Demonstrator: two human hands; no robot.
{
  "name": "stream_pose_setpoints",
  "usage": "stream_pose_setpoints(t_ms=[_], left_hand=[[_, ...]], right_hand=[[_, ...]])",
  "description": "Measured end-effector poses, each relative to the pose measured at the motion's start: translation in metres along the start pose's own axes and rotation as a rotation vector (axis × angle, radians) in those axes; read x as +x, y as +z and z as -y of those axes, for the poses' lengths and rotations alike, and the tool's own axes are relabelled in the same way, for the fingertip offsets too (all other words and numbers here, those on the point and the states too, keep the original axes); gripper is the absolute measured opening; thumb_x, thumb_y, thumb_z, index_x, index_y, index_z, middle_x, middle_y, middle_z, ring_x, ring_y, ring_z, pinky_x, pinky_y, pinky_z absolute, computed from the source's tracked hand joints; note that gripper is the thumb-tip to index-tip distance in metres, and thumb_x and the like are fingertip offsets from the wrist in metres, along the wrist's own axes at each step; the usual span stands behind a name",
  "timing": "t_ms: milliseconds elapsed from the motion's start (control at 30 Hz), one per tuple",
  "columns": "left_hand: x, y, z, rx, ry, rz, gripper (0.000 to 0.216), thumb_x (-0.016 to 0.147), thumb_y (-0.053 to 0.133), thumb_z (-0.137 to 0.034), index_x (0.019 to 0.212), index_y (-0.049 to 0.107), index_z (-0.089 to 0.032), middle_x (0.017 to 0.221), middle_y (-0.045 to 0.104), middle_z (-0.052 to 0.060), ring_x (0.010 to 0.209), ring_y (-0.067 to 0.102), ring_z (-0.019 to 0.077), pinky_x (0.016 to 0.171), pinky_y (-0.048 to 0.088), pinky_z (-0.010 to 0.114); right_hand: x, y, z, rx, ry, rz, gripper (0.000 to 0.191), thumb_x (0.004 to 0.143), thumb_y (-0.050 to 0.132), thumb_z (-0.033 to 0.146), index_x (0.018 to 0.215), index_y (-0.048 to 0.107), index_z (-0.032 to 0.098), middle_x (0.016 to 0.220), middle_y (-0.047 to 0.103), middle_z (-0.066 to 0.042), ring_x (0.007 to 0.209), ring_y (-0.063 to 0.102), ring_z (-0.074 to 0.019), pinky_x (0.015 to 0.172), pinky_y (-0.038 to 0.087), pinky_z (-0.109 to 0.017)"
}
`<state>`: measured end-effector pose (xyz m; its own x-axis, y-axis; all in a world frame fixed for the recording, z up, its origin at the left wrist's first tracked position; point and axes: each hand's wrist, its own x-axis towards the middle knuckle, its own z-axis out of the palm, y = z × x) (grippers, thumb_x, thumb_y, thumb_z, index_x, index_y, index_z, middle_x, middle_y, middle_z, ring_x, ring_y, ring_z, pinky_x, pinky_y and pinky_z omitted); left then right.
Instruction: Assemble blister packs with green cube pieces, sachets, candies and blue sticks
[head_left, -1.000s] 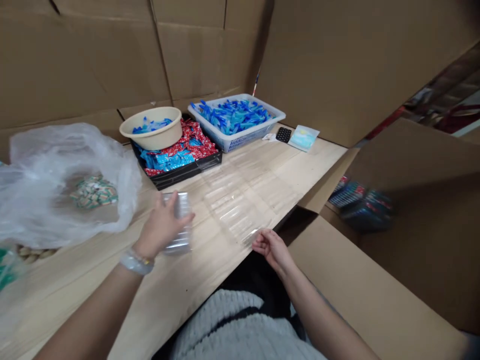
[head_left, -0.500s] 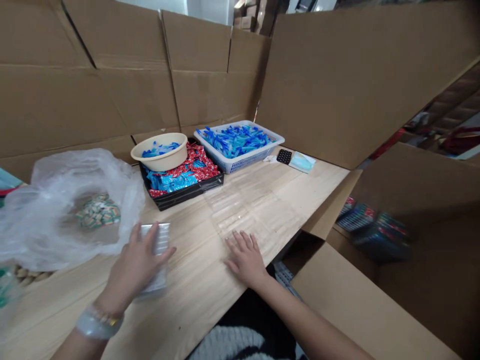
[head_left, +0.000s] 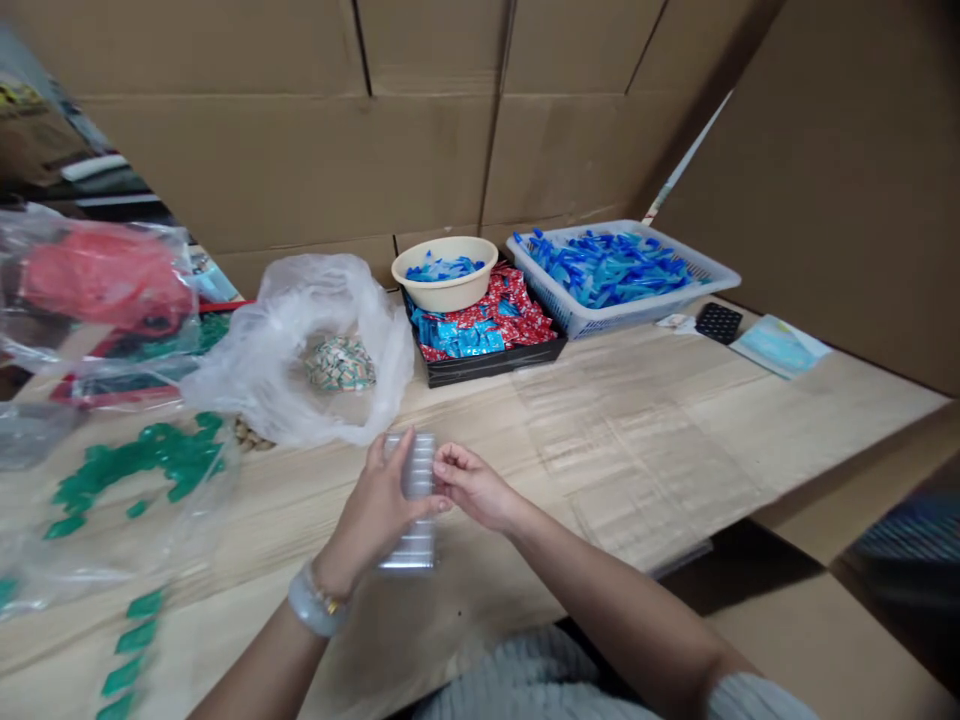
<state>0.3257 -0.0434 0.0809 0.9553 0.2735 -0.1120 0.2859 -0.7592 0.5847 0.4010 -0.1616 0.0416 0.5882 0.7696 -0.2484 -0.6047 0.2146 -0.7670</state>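
Observation:
A clear, ribbed plastic case (head_left: 415, 545), perhaps a stack of several, lies on the wooden table near its front edge. My left hand (head_left: 375, 510) reaches over it from the left, fingers at its far end and thumb across the top, gripping it. At the right side of the case is my right hand (head_left: 476, 488), its thumb and fingers drawn together in a pinch. Whatever those fingertips hold is too small to make out. Just behind the case stands an open clear plastic bag (head_left: 382, 400) with small green-and-white packets (head_left: 341, 363) inside.
Behind, a black tray (head_left: 495, 367) of red and blue sachets carries a cream bowl (head_left: 446, 292) of blue pieces. A white basket (head_left: 600, 318) holds more blue pieces. Green pieces (head_left: 154, 455) lie at left. Cardboard walls (head_left: 300, 160) enclose the back; a blue mask (head_left: 780, 345) lies right.
My right hand has moved from lying flat on the table to the case's right side and pinched its fingers. My view has swung left, showing the green pieces and a red bag.

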Motion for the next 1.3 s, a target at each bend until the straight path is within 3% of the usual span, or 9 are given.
stream_pose_setpoints(t_ms=[100,333,433,633,700,800,867,1033,1300], left_hand=[[0.001,0.000,0.002,-0.004,-0.010,0.022,0.094,0.057,0.061,-0.057,0.134,0.022,-0.022,0.138,0.016,0.017,0.122,0.031,0.0335,0.094,0.034,0.045],[0.004,0.007,-0.002,0.073,0.079,0.011,0.080,0.065,0.056,-0.055,0.133,0.027,-0.024,0.138,0.016,0.015,0.124,0.027,0.0342,0.094,0.033,0.047],[-0.005,-0.004,0.013,0.087,0.105,-0.017,0.076,0.068,0.051,-0.055,0.132,0.029,-0.020,0.135,0.022,0.014,0.125,0.026,0.0302,0.098,0.031,0.042],[-0.029,-0.031,0.050,0.239,-0.082,-0.179,0.074,0.064,0.054,-0.054,0.126,0.038,-0.016,0.124,0.037,0.012,0.120,0.031,0.0313,0.098,0.030,0.045],[-0.031,-0.030,0.048,0.210,-0.047,-0.154,0.074,0.065,0.053,-0.055,0.126,0.038,-0.016,0.129,0.032,0.012,0.122,0.029,0.0309,0.099,0.030,0.044],[-0.031,-0.022,0.040,0.142,-0.020,-0.098,0.078,0.066,0.051,-0.056,0.129,0.032,-0.015,0.133,0.028,0.014,0.124,0.027,0.0314,0.098,0.030,0.045],[-0.031,-0.019,0.038,0.119,-0.026,-0.085,0.081,0.065,0.052,-0.057,0.131,0.028,-0.015,0.134,0.027,0.014,0.124,0.027,0.0316,0.098,0.030,0.045],[-0.035,-0.018,0.041,0.076,-0.025,-0.055,0.091,0.060,0.058,-0.059,0.134,0.022,-0.020,0.134,0.023,0.014,0.123,0.029,0.0312,0.097,0.032,0.043],[-0.034,-0.016,0.048,0.000,-0.017,-0.034,0.097,0.056,0.061,-0.060,0.135,0.020,-0.022,0.136,0.019,0.016,0.126,0.020,0.0327,0.097,0.031,0.046]], right_hand=[[-0.003,-0.010,0.007,-0.029,0.065,-0.005,0.027,0.060,0.067,0.033,0.067,0.046,0.017,0.059,0.050,0.006,0.053,0.050,-0.0065,0.051,0.042,-0.019],[-0.004,0.006,0.031,-0.552,0.204,-0.100,0.009,0.062,0.049,0.015,0.054,0.046,0.016,0.032,0.041,0.009,0.025,0.038,-0.0059,0.028,0.034,-0.016],[-0.024,-0.002,0.027,-0.449,0.126,-0.220,0.006,0.061,0.050,0.016,0.056,0.047,0.016,0.036,0.046,0.008,0.028,0.044,-0.0076,0.030,0.039,-0.018],[-0.049,-0.063,0.031,0.013,-0.153,-0.530,0.011,0.065,0.056,0.019,0.062,0.046,0.017,0.040,0.043,0.009,0.046,0.055,-0.0088,0.058,0.052,-0.027],[-0.041,-0.075,0.034,0.073,-0.101,-0.581,0.011,0.068,0.054,0.017,0.063,0.044,0.017,0.042,0.045,0.008,0.049,0.056,-0.0085,0.062,0.052,-0.026],[-0.034,-0.068,0.029,0.016,0.081,-0.619,0.014,0.074,0.052,0.022,0.066,0.042,0.017,0.042,0.048,0.005,0.042,0.053,-0.0102,0.048,0.050,-0.026],[-0.034,-0.046,0.019,-0.087,0.151,-0.510,0.019,0.074,0.054,0.031,0.070,0.042,0.018,0.044,0.049,0.006,0.036,0.050,-0.0108,0.038,0.045,-0.025],[-0.016,0.023,-0.014,-0.120,0.163,0.118,0.035,0.059,0.070,0.038,0.073,0.045,0.017,0.052,0.053,0.007,0.043,0.053,-0.0087,0.045,0.049,-0.025],[0.008,0.023,-0.023,0.064,0.280,0.224,0.028,0.059,0.071,0.026,0.072,0.048,0.015,0.060,0.054,0.006,0.052,0.052,-0.0061,0.050,0.049,-0.021]])
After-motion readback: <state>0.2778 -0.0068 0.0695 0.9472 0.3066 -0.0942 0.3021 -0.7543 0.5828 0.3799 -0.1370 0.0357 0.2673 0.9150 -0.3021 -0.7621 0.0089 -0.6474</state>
